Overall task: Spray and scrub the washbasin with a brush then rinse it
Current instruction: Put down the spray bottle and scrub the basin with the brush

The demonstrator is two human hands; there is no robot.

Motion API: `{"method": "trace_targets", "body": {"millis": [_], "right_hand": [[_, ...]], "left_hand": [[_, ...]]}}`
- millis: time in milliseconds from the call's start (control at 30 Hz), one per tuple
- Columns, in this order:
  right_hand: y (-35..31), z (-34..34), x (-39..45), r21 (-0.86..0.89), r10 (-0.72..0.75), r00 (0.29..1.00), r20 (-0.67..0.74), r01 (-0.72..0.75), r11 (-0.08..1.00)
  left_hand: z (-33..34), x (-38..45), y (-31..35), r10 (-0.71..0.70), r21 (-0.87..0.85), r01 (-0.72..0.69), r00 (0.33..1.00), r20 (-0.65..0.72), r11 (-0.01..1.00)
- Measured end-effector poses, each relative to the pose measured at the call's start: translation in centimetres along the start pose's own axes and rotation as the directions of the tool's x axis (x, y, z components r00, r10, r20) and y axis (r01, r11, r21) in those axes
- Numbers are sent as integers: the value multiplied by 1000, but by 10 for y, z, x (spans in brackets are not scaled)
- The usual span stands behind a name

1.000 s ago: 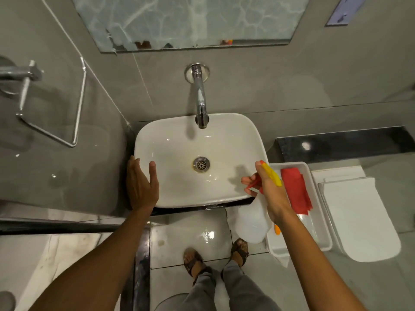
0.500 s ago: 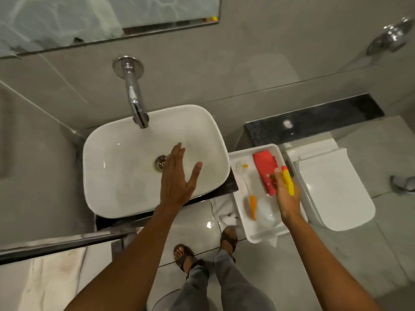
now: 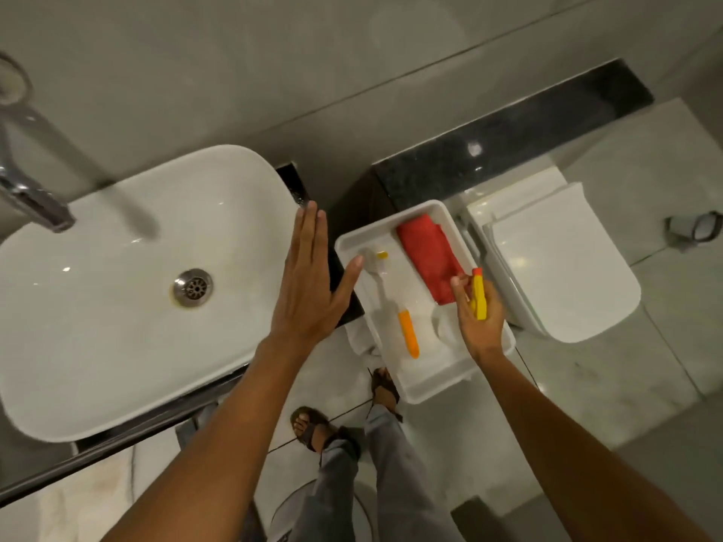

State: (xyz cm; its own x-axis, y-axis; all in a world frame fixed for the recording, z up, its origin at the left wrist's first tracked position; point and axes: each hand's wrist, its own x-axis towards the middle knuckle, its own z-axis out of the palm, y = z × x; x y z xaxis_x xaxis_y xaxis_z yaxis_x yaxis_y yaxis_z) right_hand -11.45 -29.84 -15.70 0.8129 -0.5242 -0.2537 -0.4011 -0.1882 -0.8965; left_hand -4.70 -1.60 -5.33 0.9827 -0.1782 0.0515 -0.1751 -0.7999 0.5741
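The right hand (image 3: 479, 318) is closed around the yellow and red trigger head of a spray bottle (image 3: 478, 294), whose clear, rounded body is lowered into the near right corner of a white tray (image 3: 434, 387). The grip looks set for parking the bottle there, though whether the bottle already rests on the tray floor cannot be told. The left hand (image 3: 313, 283) is held flat and fully open, fingers together, nothing in it, above the gap between basin and tray; it appears to be reaching across for the brush.

The brush (image 3: 391, 307) lies loose in the tray's left half, pale head at the far end, slim neck, smooth orange handle toward the person, so it is well placed to be picked up. Beside it a red cloth (image 3: 428, 260) is folded into a soft oblong. The tray is shallow, rigid plastic with rounded corners.

To the left, the washbasin (image 3: 117, 307) is seen: glossy white ceramic, a rounded rectangle with a metal drain at its centre. A chrome tap (image 3: 27, 189) overhangs it, blurred. To the right, a white toilet lid (image 3: 555, 264) is visible against grey tiles.
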Motion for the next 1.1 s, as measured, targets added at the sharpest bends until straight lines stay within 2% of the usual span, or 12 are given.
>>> {"method": "trace_targets", "body": {"millis": [200, 433, 567, 633, 767, 867, 933, 1033, 1100], "right_hand": [[34, 7, 2, -100, -59, 996, 66, 66, 993], [56, -10, -5, -232, -142, 990, -24, 133, 964], [72, -18, -12, -269, -104, 994, -25, 93, 958], [75, -20, -19, -223, -83, 996, -31, 74, 972], [70, -18, -27, -168, 21, 999, -39, -27, 985], [68, -7, -50, -128, 120, 985, -126, -136, 982], [68, 11, -78, -81, 204, 950, -236, -228, 970], [63, 44, -107, -14, 372, 857, -357, -403, 915], [52, 65, -109, -37, 431, 863, -263, -456, 889]], "left_hand": [[8, 0, -5, 11, 158, -18, 999, 44, 987], [6, 0, 1, -20, 142, 9, 997, 74, 990], [7, 0, 0, -8, 126, 0, 998, 66, 992], [7, 0, -2, -2, 126, -5, 998, 55, 992], [10, -1, -4, 6, 122, -13, 999, 53, 992], [9, -1, -4, -1, 119, -5, 999, 50, 993], [9, -1, -3, -9, 124, 4, 999, 42, 992], [8, -2, -1, -20, 121, 16, 999, 33, 993], [8, -2, -1, -25, 120, 21, 999, 36, 993]]}}
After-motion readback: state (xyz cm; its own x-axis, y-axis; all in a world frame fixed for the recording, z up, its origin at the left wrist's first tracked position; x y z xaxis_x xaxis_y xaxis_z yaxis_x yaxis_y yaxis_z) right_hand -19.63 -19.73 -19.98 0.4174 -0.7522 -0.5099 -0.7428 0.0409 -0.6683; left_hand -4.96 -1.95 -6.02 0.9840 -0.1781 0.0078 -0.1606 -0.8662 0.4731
